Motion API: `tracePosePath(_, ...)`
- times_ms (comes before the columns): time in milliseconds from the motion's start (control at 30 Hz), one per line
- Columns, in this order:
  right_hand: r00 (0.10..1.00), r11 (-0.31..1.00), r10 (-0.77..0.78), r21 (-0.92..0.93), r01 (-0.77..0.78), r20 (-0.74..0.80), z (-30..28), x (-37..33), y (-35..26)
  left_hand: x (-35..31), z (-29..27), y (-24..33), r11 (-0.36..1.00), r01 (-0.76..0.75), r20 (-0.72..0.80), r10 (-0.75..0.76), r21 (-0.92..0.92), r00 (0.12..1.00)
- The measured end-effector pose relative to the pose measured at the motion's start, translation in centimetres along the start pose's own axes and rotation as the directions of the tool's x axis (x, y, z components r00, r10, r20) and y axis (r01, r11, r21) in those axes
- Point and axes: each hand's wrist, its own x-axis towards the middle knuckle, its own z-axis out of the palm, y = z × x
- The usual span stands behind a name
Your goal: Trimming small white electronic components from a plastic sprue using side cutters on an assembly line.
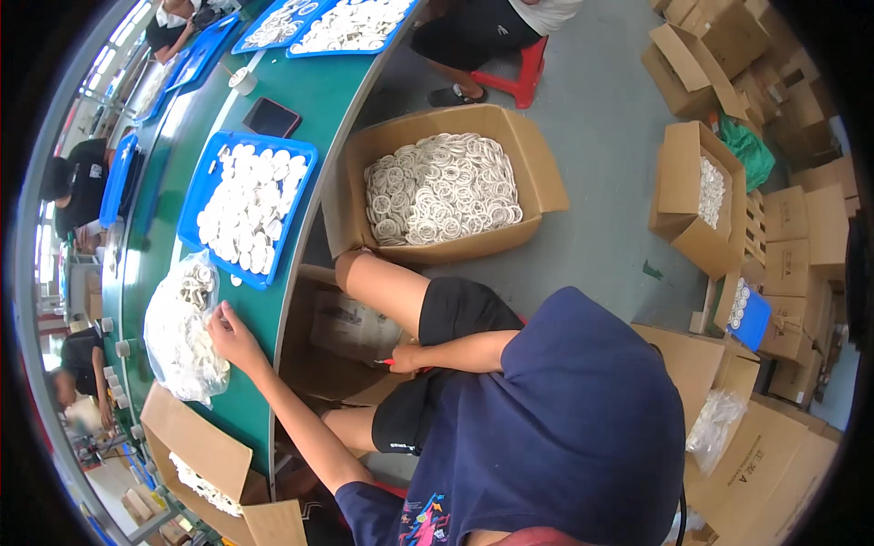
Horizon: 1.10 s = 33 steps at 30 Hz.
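Right hand (407, 358) is clenching a red tool (386, 362) well right of the plastic bag (173, 337), left hand (235, 341) is lying at the bag's right edge, finger closure unclear, white pieces (197, 288) filling it, blue tray (285, 227) sitting just beyond.

table (248, 405): green | bag (182, 341) on table: milky clear | tray (202, 177) on table: blue | tray's discs (250, 209): white | box (539, 182) beside table: brown | box's rings (446, 196): off-white | shirt (592, 409) beside table: navy, multicoloured print
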Motion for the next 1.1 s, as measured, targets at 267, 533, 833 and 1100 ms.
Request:
tracePosePath(267,0.998,0.986,-0.005,0.165,-0.005,0.056,-1.1,-0.9,-0.3,-0.9,0.3,0.0,0.998,-0.011,-0.104,0.005,-0.057,0.995)
tracePosePath(533,0.99,0.858,-0.144,0.498,0.125,0.001,-5.9,-3.6,-4.6,-9.0,-3.2,1.8,0.748,0.209,-0.066,-0.319,-0.629,0.945)
tracePosePath(833,0.894,0.841,-0.44,0.312,0.442,-0.08,-11.4,-13.2,-13.9,-23.3,-5.3,4.6,-0.214,0.247,0.327,-0.652,-0.945,0.684)
tracePosePath(1100,0.823,0.825,-0.561,0.02,0.564,-0.088,-8.8,-14.4,-15.2,-24.6,-5.3,6.8,-0.328,0.287,0.434,-0.61,-0.9,0.663)
